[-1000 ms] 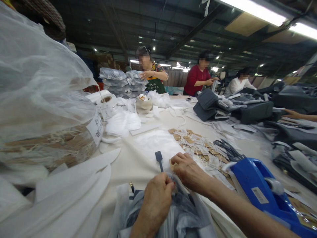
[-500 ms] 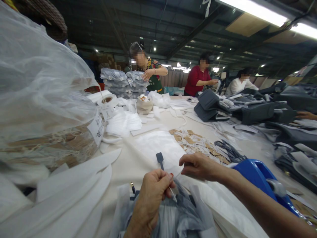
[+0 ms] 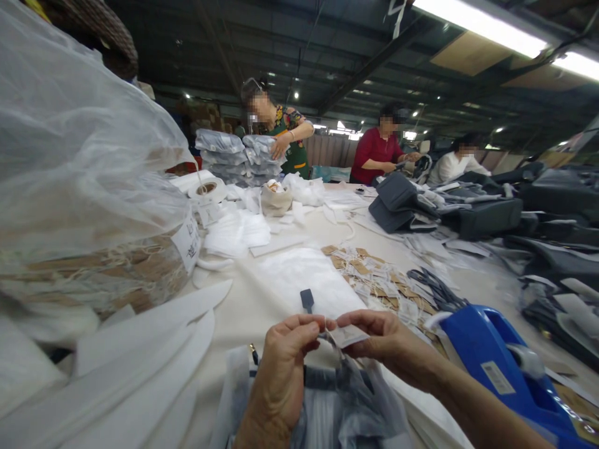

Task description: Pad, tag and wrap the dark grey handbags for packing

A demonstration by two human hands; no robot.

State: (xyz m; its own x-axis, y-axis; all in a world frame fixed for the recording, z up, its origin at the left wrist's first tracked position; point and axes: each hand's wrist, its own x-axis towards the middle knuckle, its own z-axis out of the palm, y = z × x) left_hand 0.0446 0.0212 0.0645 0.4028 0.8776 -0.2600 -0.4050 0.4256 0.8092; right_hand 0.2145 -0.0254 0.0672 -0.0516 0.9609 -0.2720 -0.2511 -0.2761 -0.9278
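My left hand (image 3: 281, 368) and my right hand (image 3: 384, 340) meet in front of me, both pinching a small white tag (image 3: 345, 335) on a thin string. Below them lies a grey garment in a clear plastic bag (image 3: 337, 405). A dark flat tool (image 3: 307, 300) lies on the white table (image 3: 253, 305) just beyond my fingers. A spread of brown and white hang tags (image 3: 379, 277) lies to the right of my hands.
A blue tape dispenser (image 3: 496, 368) sits at my right. A large clear bag of brown tags (image 3: 88, 206) fills the left. White cloth pieces (image 3: 238, 231), tape rolls (image 3: 206, 187) and stacked grey garments (image 3: 468, 212) cover the far table. Three people work at the far end.
My right hand came back from the tag pile and joined my left hand. Both now hold a white tag above the bagged garment. The view tilted slightly.
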